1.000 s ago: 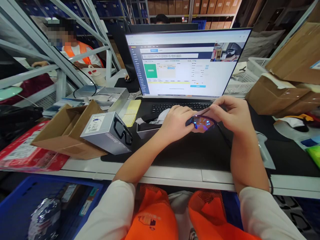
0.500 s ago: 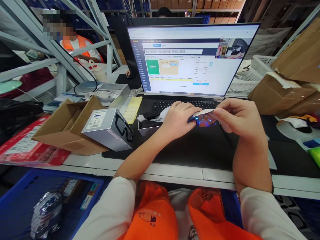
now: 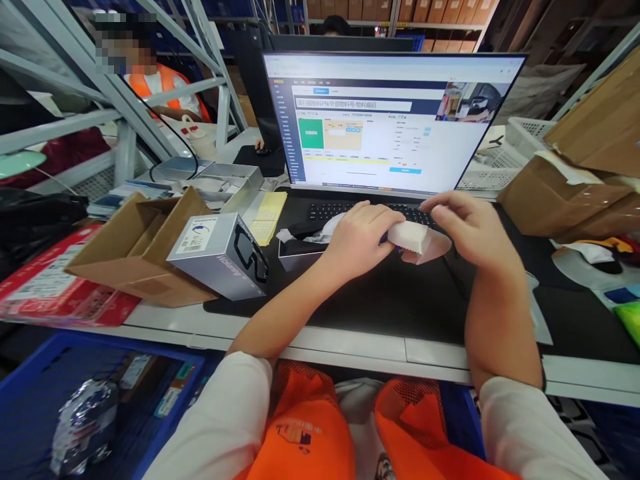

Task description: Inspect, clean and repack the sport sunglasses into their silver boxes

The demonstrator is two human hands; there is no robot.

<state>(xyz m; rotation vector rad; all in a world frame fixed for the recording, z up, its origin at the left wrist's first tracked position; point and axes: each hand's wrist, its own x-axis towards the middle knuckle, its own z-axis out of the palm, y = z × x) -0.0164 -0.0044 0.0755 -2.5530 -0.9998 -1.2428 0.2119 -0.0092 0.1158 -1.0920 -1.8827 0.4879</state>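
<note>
We see the left hand (image 3: pixel 357 230) closed around what look like sunglasses (image 3: pixel 384 237), with a white piece (image 3: pixel 407 233) over them. They are up above the counter (image 3: pixel 360 348), in front of the keyboard (image 3: pixel 325 212), maybe so they are easy to turn. The right hand (image 3: pixel 457 223) is half open, fingers bent, just beside them; we can't tell if it touches. The small open box (image 3: pixel 299 260) sits close behind the left hand, perhaps to be near. The silver box (image 3: pixel 213 263) stands off to the left, maybe to leave room.
</note>
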